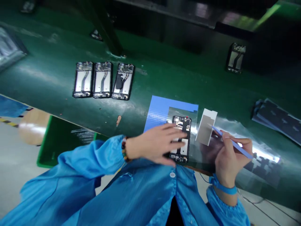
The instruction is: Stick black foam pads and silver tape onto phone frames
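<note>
Head view: left hand spread over an opened phone, right hand gripping tweezers.
Any print on the phone [185,147] is too small to read. The phone lies with its back off, showing a black frame, a board with pale metal parts at the far end, and a silvery block with a dark strip below; the left hand [160,142] covers part of it, fingers apart and gripping nothing; whether it touches cannot be told. Just right of the phone, a white card [213,113] bears a grey-brown patch [203,135]; the blue tweezers [241,148], pinched in the right hand [230,160], point their tips over it. Left of the phone is a blue sheet [160,108]; farther left, three similar opened units [103,80] stand in a row.
</note>
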`<state>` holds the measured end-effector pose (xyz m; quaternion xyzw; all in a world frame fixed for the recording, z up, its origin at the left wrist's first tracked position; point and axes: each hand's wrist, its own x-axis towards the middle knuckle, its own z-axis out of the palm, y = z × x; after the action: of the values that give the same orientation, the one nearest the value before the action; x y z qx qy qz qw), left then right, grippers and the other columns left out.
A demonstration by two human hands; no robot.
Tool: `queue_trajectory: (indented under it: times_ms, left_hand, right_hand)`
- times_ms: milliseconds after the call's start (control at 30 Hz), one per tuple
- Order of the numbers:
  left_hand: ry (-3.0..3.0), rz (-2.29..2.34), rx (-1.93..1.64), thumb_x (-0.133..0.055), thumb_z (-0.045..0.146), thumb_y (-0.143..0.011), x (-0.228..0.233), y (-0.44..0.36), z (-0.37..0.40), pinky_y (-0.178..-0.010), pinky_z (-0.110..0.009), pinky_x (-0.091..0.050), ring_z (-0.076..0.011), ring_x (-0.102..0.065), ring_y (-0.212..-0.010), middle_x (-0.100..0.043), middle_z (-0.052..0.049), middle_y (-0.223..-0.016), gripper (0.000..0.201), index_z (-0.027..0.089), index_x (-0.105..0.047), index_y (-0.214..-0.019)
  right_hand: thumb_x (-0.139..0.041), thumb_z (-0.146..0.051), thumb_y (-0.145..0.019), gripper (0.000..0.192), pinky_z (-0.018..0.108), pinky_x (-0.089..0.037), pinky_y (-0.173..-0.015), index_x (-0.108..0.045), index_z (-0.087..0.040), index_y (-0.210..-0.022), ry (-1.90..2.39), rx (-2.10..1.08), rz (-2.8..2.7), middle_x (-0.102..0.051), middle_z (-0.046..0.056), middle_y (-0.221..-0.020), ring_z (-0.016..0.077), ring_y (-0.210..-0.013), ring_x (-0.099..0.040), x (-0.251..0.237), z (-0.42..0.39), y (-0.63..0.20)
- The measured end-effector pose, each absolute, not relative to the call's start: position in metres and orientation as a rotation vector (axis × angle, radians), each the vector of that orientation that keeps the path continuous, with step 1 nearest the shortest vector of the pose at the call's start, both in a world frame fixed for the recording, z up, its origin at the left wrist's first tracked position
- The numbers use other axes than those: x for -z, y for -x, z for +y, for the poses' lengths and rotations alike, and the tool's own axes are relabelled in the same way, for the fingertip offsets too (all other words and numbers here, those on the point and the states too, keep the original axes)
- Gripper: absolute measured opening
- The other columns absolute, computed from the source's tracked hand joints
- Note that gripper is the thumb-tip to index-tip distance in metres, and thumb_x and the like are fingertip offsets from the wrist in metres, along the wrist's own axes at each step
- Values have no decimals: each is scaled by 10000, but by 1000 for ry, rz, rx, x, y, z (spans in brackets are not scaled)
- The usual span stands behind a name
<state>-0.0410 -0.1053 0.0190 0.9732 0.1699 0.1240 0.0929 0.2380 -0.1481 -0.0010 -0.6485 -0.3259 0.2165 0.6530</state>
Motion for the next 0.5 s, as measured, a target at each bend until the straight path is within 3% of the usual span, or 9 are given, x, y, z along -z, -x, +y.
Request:
queue_trajectory:
  times_ms: [233, 367, 400, 500]
  left_hand:
    - [-3014, 409, -615, -622, 292, -1088, -32, 56, -149, -1167, -318, -550, -161, -685, -1259, -761, 52, -1397, 245, 341, -816, -1230]
    - [-2878, 617, -899, -600, 168, -1074, -65, 58, -77, -848, -309, -568, -141, -684, -944, -790, 13, -1109, 336, 315, -773, -1321]
    - [-2803, 681, -896, -548, 124, -1074, -67, 55, -48, -840, -297, -559, -132, -678, -920, -769, 5, -1082, 397, 331, -764, -1335]
    - [-2560, 965, -953, -528, 131, -1038, -53, 40, 53, -1027, -364, -568, -195, -684, -1179, -721, -49, -1268, 426, 307, -778, -1334]
  right_hand:
    - [-977, -305, -712, 309, 613, -606, -1164, -672, -317, -759, 1369, -383, -638, -732, -12, -763, 319, -899, -807, 12, -142, -236]
    - [-973, -350, -736, 333, 556, -634, -1114, -654, -264, -775, 1359, -416, -621, -749, -7, -791, 273, -896, -812, 13, -143, -239]
    - [-966, -363, -755, 339, 551, -631, -1109, -649, -249, -791, 1367, -431, -623, -768, 0, -817, 263, -908, -814, 14, -144, -240]
    - [-950, -373, -794, 360, 546, -616, -1104, -624, -228, -840, 1368, -482, -620, -807, 17, -878, 250, -949, -821, 17, -147, -242]
